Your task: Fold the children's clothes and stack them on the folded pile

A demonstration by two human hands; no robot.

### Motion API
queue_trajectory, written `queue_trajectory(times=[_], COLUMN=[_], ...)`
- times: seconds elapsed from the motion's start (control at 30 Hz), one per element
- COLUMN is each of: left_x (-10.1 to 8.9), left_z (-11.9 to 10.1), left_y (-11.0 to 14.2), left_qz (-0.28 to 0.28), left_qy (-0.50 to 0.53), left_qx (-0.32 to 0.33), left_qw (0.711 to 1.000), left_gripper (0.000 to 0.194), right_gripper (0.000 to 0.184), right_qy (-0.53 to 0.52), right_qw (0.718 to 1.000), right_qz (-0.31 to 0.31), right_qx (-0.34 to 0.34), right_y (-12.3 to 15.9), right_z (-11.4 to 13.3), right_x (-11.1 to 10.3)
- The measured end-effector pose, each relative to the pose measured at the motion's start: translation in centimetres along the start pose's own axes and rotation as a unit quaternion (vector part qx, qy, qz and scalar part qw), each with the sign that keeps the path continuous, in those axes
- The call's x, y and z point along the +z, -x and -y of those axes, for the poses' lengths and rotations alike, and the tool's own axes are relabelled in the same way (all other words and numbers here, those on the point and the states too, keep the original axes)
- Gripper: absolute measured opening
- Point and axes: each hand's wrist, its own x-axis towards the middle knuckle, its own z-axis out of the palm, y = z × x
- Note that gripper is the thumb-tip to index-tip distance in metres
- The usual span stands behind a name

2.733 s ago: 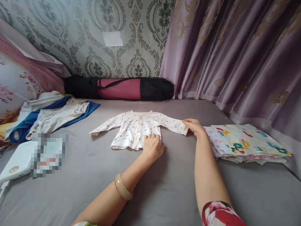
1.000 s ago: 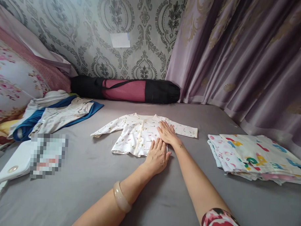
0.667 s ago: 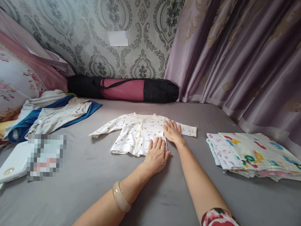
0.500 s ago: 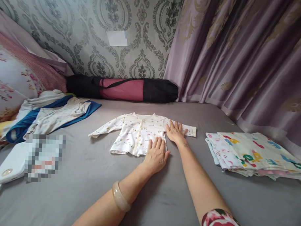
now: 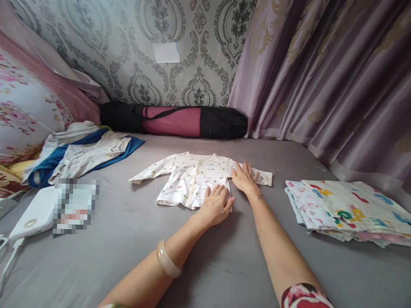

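"Recording position of the small white cotton shirt with a fine printed pattern (image 5: 180, 180): where does it lie?"

"Flat on the smooth grey bed sheet (image 5: 121, 250), collar toward the wall, both long sleeves stretched outward, button strip up the middle."

"State of the left hand (image 5: 216, 206)?"

"Released. Palm down, fingers together and slightly bent, laid on the lower front by the hem, right of the buttons. A pale, glossy bangle (image 5: 168, 260) encircles that forearm."

"And the right hand (image 5: 245, 178)?"

"Also released: palm down, fingers spread across the upper part of the right-side sleeve, with the cuff showing beyond them. Hands near each other, apart."

"Surroundings, right side?"

"A stack of folded, colourfully printed cloths (image 5: 359, 204), well apart from the shirt."

"Left side?"

"A loose heap of blue and whitish clothes (image 5: 91, 154). Nearer the camera, a white rectangular device with a round gold-toned mark (image 5: 35, 213), cable attached; a pixelated item (image 5: 76, 208) overlaps its view, contents unreadable."

"Far edge?"

"A long black and dark-pink fabric roll bag (image 5: 173, 120), lying lengthwise along the patterned grey wall (image 5: 111, 43)."
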Motion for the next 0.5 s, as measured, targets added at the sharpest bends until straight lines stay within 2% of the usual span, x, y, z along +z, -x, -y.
queue_trajectory(times=[0.13,0.23,0.4,0.5], left_x=[-2.5,-4.4,-6.7,-7.4], left_z=[1.1,2.9,6.7,9.4], left_y=[-1.0,-1.4,-1.0,-0.7], left_qz=[-0.053,-0.069,-0.065,-0.102], left_qy=[0.049,0.063,0.065,0.094], left_qx=[-0.048,-0.084,-0.157,-0.187], left_qw=[0.996,0.992,0.983,0.972], left_gripper=[0.03,0.028,0.034,0.033], right_gripper=[0.061,0.061,0.064,0.064], right_qy=[0.017,0.036,0.048,0.058], right_qw=[0.99,0.979,0.98,0.98], right_qz=[0.012,0.022,0.004,0.007], right_qx=[-0.138,-0.2,-0.193,-0.189], right_y=[1.5,2.6,2.8,2.5], right_z=[2.9,4.4,4.6,4.5], right_x=[0.4,1.6,3.4,3.5])
